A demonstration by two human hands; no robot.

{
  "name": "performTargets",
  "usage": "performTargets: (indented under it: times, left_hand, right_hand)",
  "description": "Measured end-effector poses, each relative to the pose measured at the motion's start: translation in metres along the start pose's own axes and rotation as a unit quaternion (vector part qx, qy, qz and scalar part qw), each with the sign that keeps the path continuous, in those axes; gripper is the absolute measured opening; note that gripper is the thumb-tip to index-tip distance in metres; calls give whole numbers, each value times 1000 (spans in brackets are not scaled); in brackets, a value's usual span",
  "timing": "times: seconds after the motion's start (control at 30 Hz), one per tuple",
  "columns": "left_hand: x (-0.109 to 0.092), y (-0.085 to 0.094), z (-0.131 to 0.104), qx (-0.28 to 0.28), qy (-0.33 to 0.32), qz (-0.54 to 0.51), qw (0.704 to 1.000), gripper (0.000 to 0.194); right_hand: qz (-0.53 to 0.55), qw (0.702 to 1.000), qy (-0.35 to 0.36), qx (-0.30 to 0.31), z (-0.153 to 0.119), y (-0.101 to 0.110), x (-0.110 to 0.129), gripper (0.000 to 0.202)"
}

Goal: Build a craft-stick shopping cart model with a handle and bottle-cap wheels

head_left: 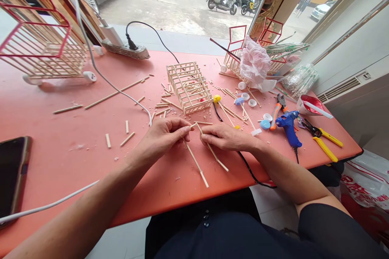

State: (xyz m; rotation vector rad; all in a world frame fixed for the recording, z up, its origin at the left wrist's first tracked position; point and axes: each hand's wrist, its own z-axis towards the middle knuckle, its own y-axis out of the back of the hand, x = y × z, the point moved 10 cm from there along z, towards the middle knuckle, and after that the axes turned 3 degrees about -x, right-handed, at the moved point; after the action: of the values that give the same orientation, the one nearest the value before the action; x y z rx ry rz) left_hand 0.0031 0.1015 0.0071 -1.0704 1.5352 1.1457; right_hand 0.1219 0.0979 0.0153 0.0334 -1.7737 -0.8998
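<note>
Two thin wooden sticks (pixel 195 157) (pixel 214 154), pinched between closed fingertips of both hands (pixel 173 132) (pixel 223 136), may be misaligned by uneven pressure.

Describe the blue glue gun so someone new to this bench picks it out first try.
Start at the coral-pink table and go to its right end. There, the blue plastic glue gun lies between the orange-handled metal pliers and the yellow-handled black hand tool. Both neighbours have paired handles; it has a single blue grip with a dark cord at its base.
</note>
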Motion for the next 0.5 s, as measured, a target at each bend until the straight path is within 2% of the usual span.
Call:
performTargets:
  times: [0.5]
  left_hand:
    - [0, -1, -1, 3, -3, 1, 1000, 28]
  right_hand:
    - [0, 1000, -3, -2, -1, 0, -1, 26]
